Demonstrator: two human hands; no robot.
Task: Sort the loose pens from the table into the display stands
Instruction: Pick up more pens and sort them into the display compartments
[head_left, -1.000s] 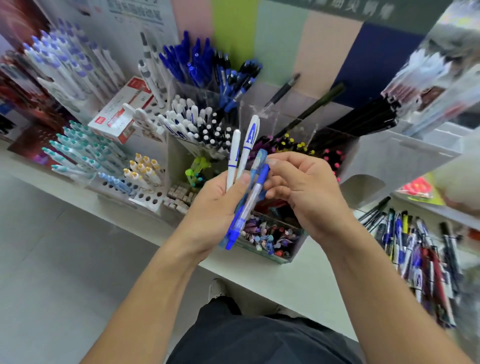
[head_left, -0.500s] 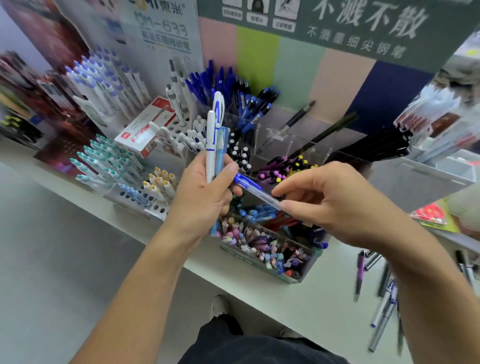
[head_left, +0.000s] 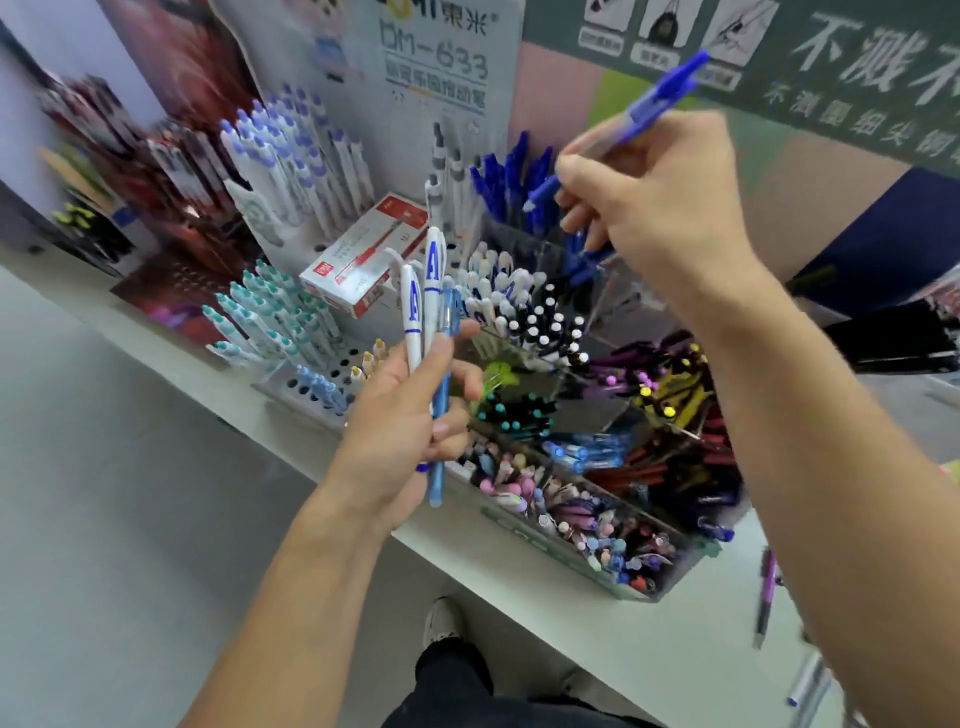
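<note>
My left hand (head_left: 410, 415) grips a small bunch of pens (head_left: 426, 312): two white ones with blue lettering and a light blue one, held upright in front of the stands. My right hand (head_left: 654, 208) is raised at the upper right and pinches a blue pen (head_left: 660, 98), slanted with its tip pointing down-left. That tip hovers just above the clear stand of blue pens (head_left: 509, 176) at the back. In front of it stands a compartment of white pens with black and white caps (head_left: 524, 306).
A clear multi-compartment stand (head_left: 571, 551) with mixed coloured pens sits at the shelf's front edge. Teal-capped pens (head_left: 270, 317), white-and-purple pens (head_left: 291, 166) and a red-and-white box (head_left: 363, 254) stand to the left. Loose pens (head_left: 766, 587) lie on the table at right.
My right hand pulled the blue pen out of the left hand's bunch and lifted it up and back over the blue-pen stand. The left hand has stayed put with the rest.
</note>
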